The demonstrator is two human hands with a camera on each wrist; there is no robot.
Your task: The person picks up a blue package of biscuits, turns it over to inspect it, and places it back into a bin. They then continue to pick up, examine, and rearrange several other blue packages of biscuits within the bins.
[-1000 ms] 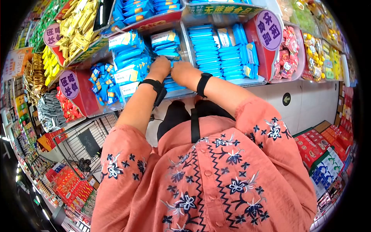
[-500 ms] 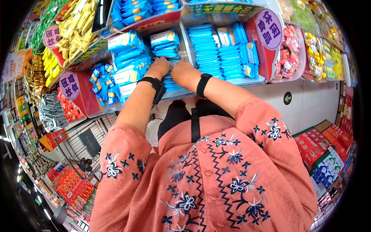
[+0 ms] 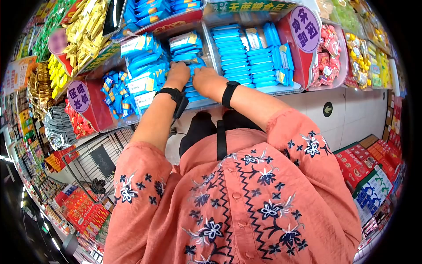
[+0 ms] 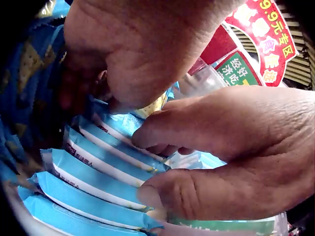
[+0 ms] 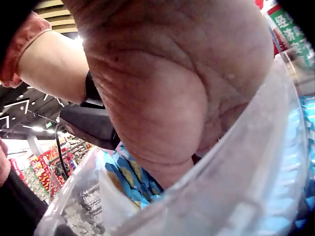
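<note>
Both hands reach into a clear plastic bin of blue biscuit packets, which lie in a close row. The left hand curls its fingers at the row's far end, around a packet mostly hidden beneath it. Facing it, the right hand holds several packets by their ends between thumb and fingers. In the left wrist view, the right thumb stands apart from its forefinger along the row. In the right wrist view, the palm fills the middle and the fingertips are hidden behind the bin wall.
More blue packets stand stacked in the neighbouring compartment to the right and pile up at the left. Red dividers with purple signs flank the bins. A wire shopping cart stands behind at the left.
The hands have parted slightly, the left one shifting a little left, so more blue packet shows between them. The head view has also shifted slightly.
</note>
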